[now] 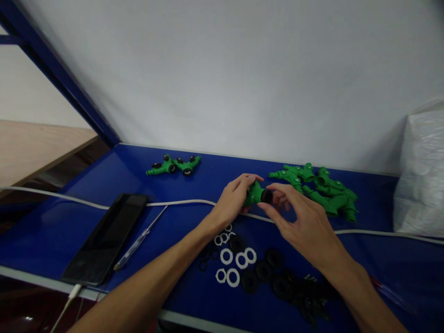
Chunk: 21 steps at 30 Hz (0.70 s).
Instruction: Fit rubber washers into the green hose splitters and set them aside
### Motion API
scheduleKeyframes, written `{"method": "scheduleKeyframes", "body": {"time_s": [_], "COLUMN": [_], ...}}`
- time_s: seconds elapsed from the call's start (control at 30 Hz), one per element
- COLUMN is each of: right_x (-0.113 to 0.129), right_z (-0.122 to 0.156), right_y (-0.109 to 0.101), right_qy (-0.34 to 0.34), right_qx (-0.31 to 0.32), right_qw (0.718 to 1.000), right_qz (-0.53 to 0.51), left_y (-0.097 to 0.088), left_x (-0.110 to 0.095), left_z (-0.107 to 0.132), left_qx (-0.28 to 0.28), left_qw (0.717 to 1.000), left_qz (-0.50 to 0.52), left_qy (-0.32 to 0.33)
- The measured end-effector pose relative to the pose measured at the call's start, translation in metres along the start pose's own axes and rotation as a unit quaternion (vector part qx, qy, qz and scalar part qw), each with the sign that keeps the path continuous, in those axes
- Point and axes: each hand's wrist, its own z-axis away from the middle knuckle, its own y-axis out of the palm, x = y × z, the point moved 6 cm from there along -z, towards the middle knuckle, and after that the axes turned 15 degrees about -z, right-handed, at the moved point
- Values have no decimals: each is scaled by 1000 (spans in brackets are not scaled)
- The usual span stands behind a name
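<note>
My left hand [237,194] is closed around a green plastic hose splitter [255,194], held just above the blue tabletop. A black ring nut [267,196] sits on the splitter's right end. My right hand [294,210] pinches that nut between thumb and index finger, its other fingers curled behind. Part of the splitter's body is hidden by my left fingers. Below my hands lie several white ring washers [233,277] and several black ring nuts [263,270], with small dark parts [308,300] heaped near my right forearm.
Two green splitters with black fittings [188,172] lie at the back left. A pile of bare green splitters [328,194] is at the back right, near a plastic-wrapped bag [421,175]. A phone [107,238], a screwdriver [138,240] and a white cable [187,202] lie leftward.
</note>
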Motion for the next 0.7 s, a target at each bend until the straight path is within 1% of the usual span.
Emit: {"method": "scheduleKeyframes", "body": {"time_s": [0.07,0.13,0.2,0.33,0.4,0.47,0.6,0.7], "right_x": [2,3,0,-5,-5,-2,3,1], "right_z": [0,0,1,2,2,1,1,1], "right_y": [2,3,3,4,3,1,3,3], "right_qy": [-22,-30,-16,40,45,22,-34,-26], "right_qx": [23,32,23,5,-2,-4,26,20], "right_qw": [999,999,1000,999,999,1000,999,999], "right_qz": [-4,-10,-14,-22,-14,-3,0,-9], "left_y": [-1,-1,-1,0,0,1,-1,-2], "left_x": [-1,-1,-2,2,3,3,2,1], "left_z": [0,0,0,0,0,-1,-2,-2], "left_qx": [0,1,1,-5,-3,0,4,1], "left_qw": [1000,1000,1000,1000,1000,1000,1000,1000], "left_qz": [9,12,6,-20,-24,-16,4,-3], "left_qy": [-8,-6,6,15,15,15,14,16]}}
